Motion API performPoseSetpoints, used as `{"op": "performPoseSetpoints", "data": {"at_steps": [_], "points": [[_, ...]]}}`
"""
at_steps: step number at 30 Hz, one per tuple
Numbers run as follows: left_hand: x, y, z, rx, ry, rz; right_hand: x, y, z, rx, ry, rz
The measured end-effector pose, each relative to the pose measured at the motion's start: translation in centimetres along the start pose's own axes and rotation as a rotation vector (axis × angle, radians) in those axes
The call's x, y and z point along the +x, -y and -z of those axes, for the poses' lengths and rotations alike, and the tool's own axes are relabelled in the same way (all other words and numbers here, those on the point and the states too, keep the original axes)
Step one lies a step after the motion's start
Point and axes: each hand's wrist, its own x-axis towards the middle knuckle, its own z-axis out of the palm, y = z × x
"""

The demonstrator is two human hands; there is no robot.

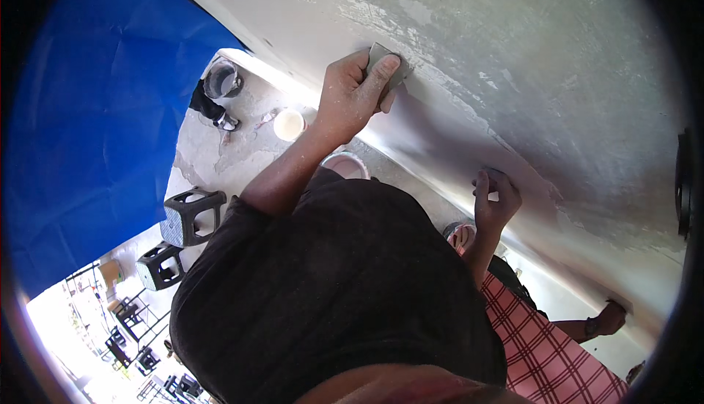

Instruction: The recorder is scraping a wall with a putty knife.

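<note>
My left hand (355, 90) grips a flat grey rectangular pad (397, 74), with the thumb pressed across its face. The pad rests against a wall (484, 35) where smooth pale filler meets a rougher grey-green surface along a ragged edge. Lower along the same wall is my right hand (496, 198), fingers curled and their tips at the pale surface. A small dark edge shows by those fingertips, but whether they hold something is unclear.
A blue sheet (104, 118) hangs at left. On the floor are a dark bucket (223, 80), a white tub (289, 125), a pinkish tub (346, 166) and black stools (192, 214). Red plaid cloth (550, 343) lies at right, near another person's watch-wearing hand (610, 317) at the wall.
</note>
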Motion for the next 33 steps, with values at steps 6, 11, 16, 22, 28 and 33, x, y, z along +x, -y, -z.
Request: {"op": "performPoseSetpoints", "data": {"at_steps": [6, 11, 16, 22, 28, 33], "points": [[-0.7, -1.4, -1.3, -0.004, -0.034, -0.032, -0.1, 0.2, 0.1, 0.016, 0.038, 0.009], [0.8, -4.7, -1.7, -0.034, -0.087, -0.261, 0.0, 0.3, 0.0, 0.020, 0.022, -0.025], [1.0, -5.0, -0.4, -0.020, -0.101, -0.255, 0.2, 0.4, 0.1, 0.003, 0.015, 0.006], [-0.5, -1.1, 0.0, -0.003, -0.034, 0.060, 0.1, 0.6, -0.1, 0.025, 0.009, 0.005], [-0.4, -0.8, -0.2, 0.006, -0.035, -0.002, 0.2, 0.4, 0.0, -0.015, 0.033, 0.068], [-0.2, -0.7, -0.5, 0.021, -0.061, -0.076, 0.2, 0.3, -0.2, -0.019, 0.007, 0.095]]}}
